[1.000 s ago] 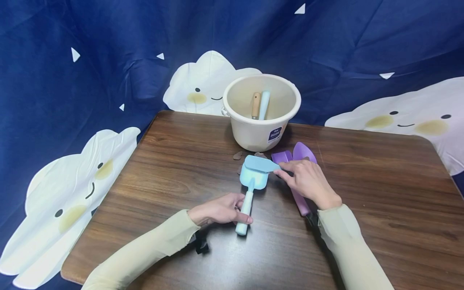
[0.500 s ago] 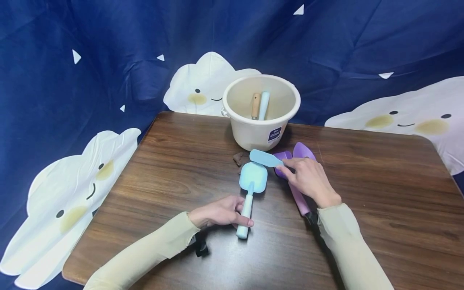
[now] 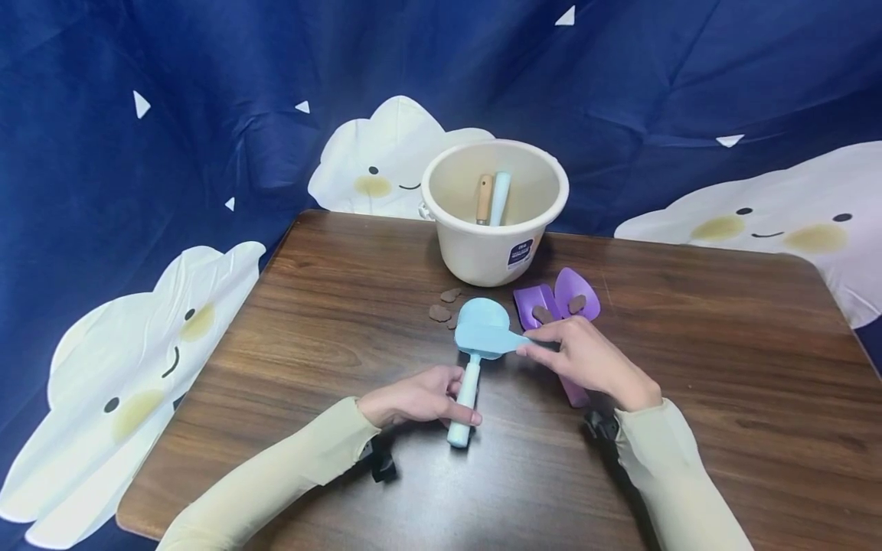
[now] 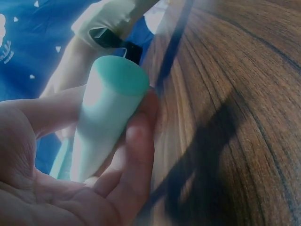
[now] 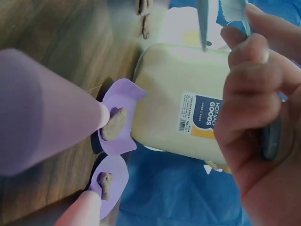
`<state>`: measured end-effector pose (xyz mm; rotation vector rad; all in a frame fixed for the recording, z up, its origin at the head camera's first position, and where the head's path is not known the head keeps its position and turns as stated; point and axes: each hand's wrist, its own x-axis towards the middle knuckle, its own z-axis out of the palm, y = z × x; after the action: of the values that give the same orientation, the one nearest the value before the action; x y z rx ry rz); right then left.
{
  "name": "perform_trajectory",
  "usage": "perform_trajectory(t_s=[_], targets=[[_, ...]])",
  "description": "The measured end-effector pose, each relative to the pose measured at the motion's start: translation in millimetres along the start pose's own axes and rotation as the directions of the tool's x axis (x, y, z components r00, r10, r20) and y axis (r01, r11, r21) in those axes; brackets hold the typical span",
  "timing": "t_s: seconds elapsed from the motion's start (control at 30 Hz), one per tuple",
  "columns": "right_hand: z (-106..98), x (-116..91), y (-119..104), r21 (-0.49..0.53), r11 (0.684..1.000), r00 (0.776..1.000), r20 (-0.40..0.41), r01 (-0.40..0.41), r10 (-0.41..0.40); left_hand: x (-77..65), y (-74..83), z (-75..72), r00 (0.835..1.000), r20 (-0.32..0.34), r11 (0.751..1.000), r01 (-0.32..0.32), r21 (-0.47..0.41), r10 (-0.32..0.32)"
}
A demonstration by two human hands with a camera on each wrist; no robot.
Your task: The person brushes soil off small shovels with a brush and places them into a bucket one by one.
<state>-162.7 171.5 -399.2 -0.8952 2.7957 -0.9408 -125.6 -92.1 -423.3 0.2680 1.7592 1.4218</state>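
Observation:
My left hand (image 3: 420, 396) grips the pale handle of a light blue toy shovel (image 3: 482, 312), whose broad head points away from me. Its rounded handle end (image 4: 124, 75) fills the left wrist view. Between thumb and fingers, my right hand (image 3: 592, 358) pinches a light blue brush (image 3: 482, 337) that lies across the shovel head from the right. Pale bristles (image 5: 233, 10) show in the right wrist view. Flat brown pieces (image 3: 439, 313) lie just left of the shovel head. Whether any rest on the head is hidden by the brush.
A cream bucket (image 3: 475, 256) stands behind, holding tools with a wooden handle (image 3: 484, 195) and a light blue handle (image 3: 501, 195). Beneath and beyond my right hand lie a purple square scoop (image 3: 530, 298) and a purple rounded trowel (image 3: 568, 285), each with a brown piece.
The brush went away from me to the shovel's far edge, then back toward me across its head. A brown piece shifted left. My left hand barely moved.

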Motion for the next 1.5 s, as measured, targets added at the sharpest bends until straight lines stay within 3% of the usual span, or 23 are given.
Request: perform_trajectory(t_s=[0.33,0.73,0.83,1.0,1.3,1.4,1.5], targets=[[4,-2,-4,-0.012,1.0,1.0,0.013,-0.018,0.019,-1.2,3.1,-0.3,0.999,0.043,0.997,0.0,-0.082,0.004],[7,1,0,-0.113,0.993,0.996,-0.085,-0.021,0.012,-3.3,3.3,1.4,0.999,0.025,0.997,-0.034,-0.069,0.036],[8,3,4,-0.171,0.985,0.985,-0.173,-0.005,-0.025,-4.1,2.8,2.2,0.999,0.026,0.997,-0.031,-0.066,0.032],[11,5,9,-0.239,0.971,0.943,-0.321,0.008,-0.087,-5.4,2.9,3.4,0.999,0.039,0.995,-0.018,-0.098,0.022],[17,6,10,-0.29,0.957,0.871,-0.468,0.011,-0.152,-5.6,5.1,3.2,0.999,0.037,0.995,-0.019,-0.1,0.022],[17,6,9,-0.25,0.968,0.865,-0.484,0.009,-0.133,-4.8,6.0,4.2,0.999,0.036,0.995,-0.003,-0.102,0.006],[16,4,7,-0.19,0.982,0.889,-0.445,0.022,-0.106,-3.8,6.4,4.3,1.0,0.029,0.993,0.007,-0.115,-0.004]])
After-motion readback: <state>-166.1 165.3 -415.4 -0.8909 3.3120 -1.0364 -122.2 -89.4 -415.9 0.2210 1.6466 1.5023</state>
